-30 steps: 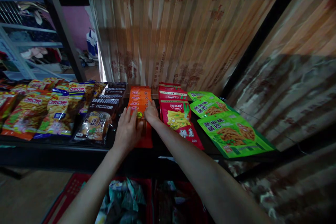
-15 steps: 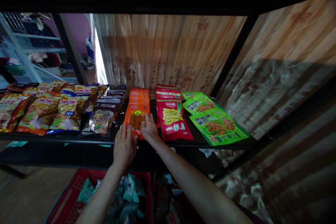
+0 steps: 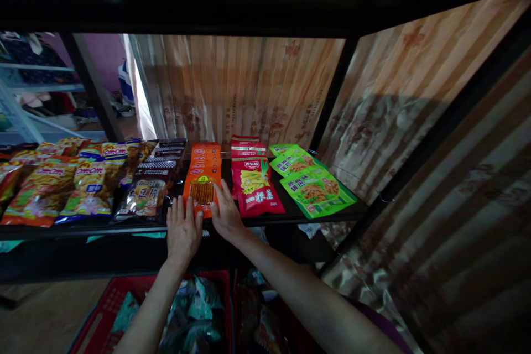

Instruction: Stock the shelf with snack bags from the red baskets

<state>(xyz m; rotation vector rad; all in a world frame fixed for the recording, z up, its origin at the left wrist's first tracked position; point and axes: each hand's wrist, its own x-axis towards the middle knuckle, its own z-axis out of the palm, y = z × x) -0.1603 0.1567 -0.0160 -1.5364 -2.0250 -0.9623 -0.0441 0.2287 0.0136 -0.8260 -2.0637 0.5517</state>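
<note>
Well to the left of our hands, orange-ended snack bags (image 3: 39, 188) are lying on the black shelf (image 3: 83, 230), and blue-ended snack bags (image 3: 87, 185) are overlapping beside them. Nearer our left side, dark potato-slice packets (image 3: 143, 194) are overlapping in a row. Our left hand (image 3: 185, 234) is resting palm down, fingers stretched out, its fingertips touching the lower left corner of the front orange snack packet (image 3: 202, 193). Below that hand, a red plastic basket (image 3: 103, 301) is holding teal packets (image 3: 203, 304). Between our two hands, the orange packet is lying face up at the front of its row, showing brown sticks. Our right hand (image 3: 227, 214) is spreading its thumb and fingers along the packet's right edge. Just right of it, red spring-onion snack packets (image 3: 258, 188) are overlapping, and farther right, green rice-crust packets (image 3: 317, 191) are lying at a slant.
</note>
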